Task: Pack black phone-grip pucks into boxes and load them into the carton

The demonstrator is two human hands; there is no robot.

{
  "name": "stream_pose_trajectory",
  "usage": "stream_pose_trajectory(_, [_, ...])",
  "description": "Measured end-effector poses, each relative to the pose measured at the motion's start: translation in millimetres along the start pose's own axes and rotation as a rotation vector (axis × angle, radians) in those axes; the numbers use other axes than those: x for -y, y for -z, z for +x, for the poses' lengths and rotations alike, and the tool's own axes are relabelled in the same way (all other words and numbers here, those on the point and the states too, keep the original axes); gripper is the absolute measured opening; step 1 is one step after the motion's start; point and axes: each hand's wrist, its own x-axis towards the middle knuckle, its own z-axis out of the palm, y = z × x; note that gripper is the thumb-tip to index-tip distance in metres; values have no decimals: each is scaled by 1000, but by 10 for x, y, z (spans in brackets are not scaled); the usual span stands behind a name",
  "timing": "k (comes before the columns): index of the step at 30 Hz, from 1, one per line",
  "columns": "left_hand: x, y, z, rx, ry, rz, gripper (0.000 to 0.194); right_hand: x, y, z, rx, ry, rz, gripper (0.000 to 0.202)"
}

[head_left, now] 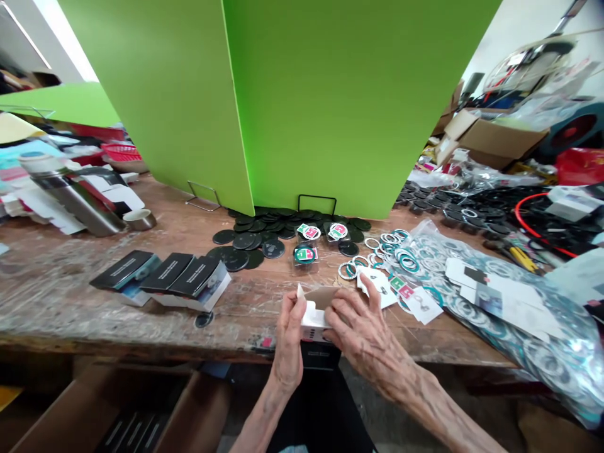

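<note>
Far to the left of the hands, a steel flask (80,204) lies on its side on the bench (56,296), with its cap (139,219) beside it. Nearer, a row of finished black boxes (163,277) is laid flat, probably put aside so that the working place stays free.

The left hand (289,343) is closed on the left side of a small open box (315,309), its thumb pressed on the white flap. The box is held at the near edge of the bench, between both hands, with the opening turned up, so the inside can be reached. The right hand (363,333) is closed on the right side of the same box; its fingers rest over the top edge, it seems to keep the walls upright.

Just behind the hands, black discs (257,236) are heaped under a green screen (302,100), and some printed badges (307,242) lie near. To the right, metal rings (377,248) and a plastic bag (514,308) with more rings are found, all within easy reach.
</note>
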Motion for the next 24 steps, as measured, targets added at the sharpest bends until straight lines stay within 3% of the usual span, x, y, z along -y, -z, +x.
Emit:
stream_pose_trajectory(2, [67,74,-36,65,-102,128,33,-21,-8,-9,5,31,-19,15])
stream_pose_trajectory(5, [194,241,-52,121,-407,460,49,-62,-25,-37,-47,92,-3,22])
stream_pose_trajectory(8, [247,364,-22,154,-645,703,44,-103,-86,-114,-211,55,161,35])
stream_pose_trajectory(11, [201,391,-3,193,-695,824,40,-134,-176,-179,-336,-325,581,44])
stream_pose_trajectory(13, [156,384,-3,205,-707,862,39,-151,-216,-179,-247,-512,998,46])
stream_pose_trajectory(16, [110,389,-5,224,-688,875,38,-183,-225,-132,-91,-488,1445,54])
stream_pose_trajectory(24, [18,443,14,284,-660,902,35,-262,-197,-87,46,-507,1733,62])
